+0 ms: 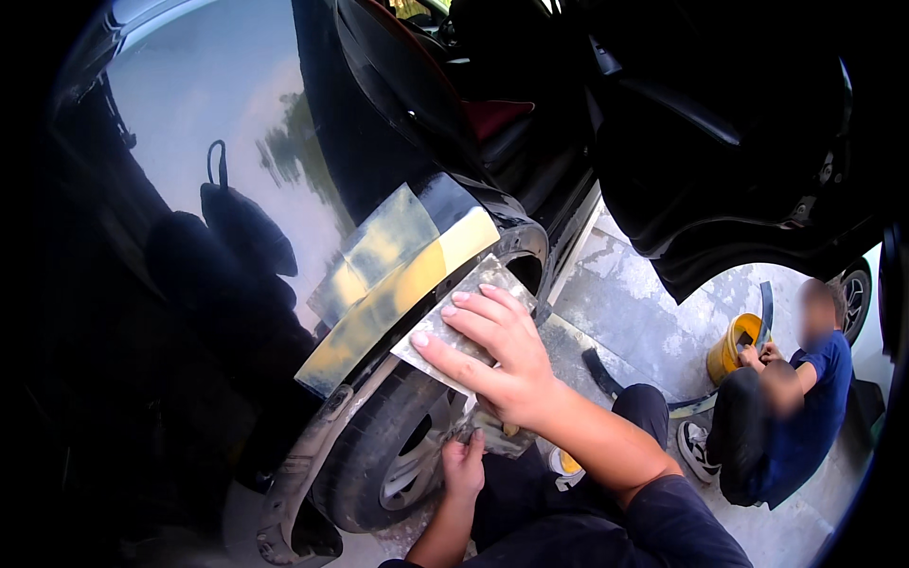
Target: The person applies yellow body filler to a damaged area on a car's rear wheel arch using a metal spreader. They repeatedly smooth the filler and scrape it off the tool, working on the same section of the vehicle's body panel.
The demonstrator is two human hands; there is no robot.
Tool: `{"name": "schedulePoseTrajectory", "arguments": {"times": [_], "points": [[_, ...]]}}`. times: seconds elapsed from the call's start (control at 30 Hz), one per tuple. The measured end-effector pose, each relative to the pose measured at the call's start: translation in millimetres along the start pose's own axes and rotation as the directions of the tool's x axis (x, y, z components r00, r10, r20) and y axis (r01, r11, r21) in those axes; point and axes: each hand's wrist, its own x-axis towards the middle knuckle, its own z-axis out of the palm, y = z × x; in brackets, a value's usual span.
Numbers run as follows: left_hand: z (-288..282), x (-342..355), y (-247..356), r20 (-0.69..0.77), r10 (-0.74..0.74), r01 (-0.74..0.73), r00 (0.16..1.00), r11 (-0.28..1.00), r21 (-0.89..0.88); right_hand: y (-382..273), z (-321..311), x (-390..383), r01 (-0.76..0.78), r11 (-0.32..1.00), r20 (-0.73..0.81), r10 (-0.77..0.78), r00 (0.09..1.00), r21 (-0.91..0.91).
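Observation:
Beside the wheel arch of a dark car, my right hand (507,355) grips a flat grey spreader (426,346). Its fingers lie across the upper face and its thumb is hidden. The spreader is close to the lower edge of a sanded fender patch (379,312) with yellow filler on it; I cannot tell whether they touch. Lower down, my left hand (463,464) is closed on the edge of a smeared flat plate (507,437), partly covered by my right hand and wrist.
A tyre (374,464) sits under the arch. To the right an open car door (720,161) hangs over the pale floor (625,293). A co-worker (795,407) crouches at a yellow bucket (722,350), holding a dark strip (765,308). A small tub (566,464) stands by my legs.

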Motion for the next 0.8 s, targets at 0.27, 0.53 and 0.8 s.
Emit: {"name": "schedulePoseTrajectory", "arguments": {"times": [0.27, 0.53, 0.8], "points": [[-3.5, -5.3, -4.9, 0.001, -0.006, 0.006, 1.0, 1.0, -0.021, 26.5, -27.2, 42.4, 0.112, 0.991, 0.003, -0.112, 0.994, -0.071], [-4.3, -3.3, -8.8, -0.007, 0.003, -0.003, 1.0, 1.0, -0.017, 14.1, -30.5, 93.3, 0.302, 0.953, 0.046, -0.301, 0.953, -0.035], [-10.4, 0.3, -8.5, -0.005, 0.004, -0.004, 1.0, 1.0, -0.012, 20.1, -23.6, 109.9, 0.3, 0.954, 0.124, -0.297, 0.947, -0.004]]}}
